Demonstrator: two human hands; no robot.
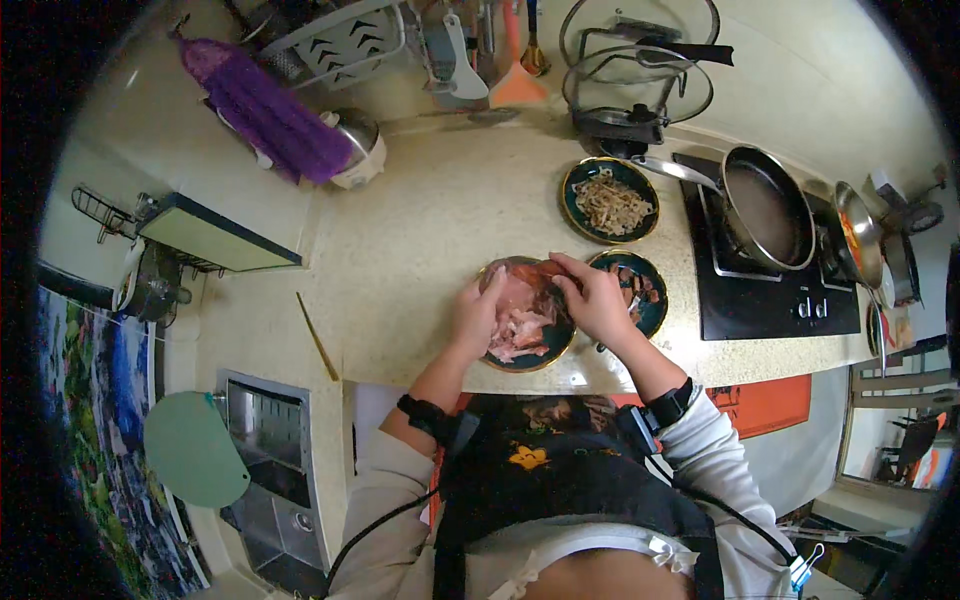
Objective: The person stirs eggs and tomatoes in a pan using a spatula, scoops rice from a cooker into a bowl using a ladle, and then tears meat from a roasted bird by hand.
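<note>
My left hand [474, 315] and my right hand [598, 296] grip opposite sides of a clear bag or bowl [536, 271]; blur leaves unclear which. Something reddish shows inside it. Pale pink raw meat [517, 330] lies below, over a dark green plate [559, 351] with a gold rim, near the counter's front edge. Partly behind my right hand sits another dark green plate [658, 311] holding brown pieces and what looks like a utensil. Farther back, a third such plate [568, 211] carries a heap of pale brown shreds [611, 204].
At right, a frying pan [769, 210] stands on the black gas hob [780, 315], its handle pointing left. Behind it is a wok [855, 225] with orange food. One chopstick-like stick [317, 337] lies left, near the sink [274, 480]. Glass lids [637, 82] stand against the wall.
</note>
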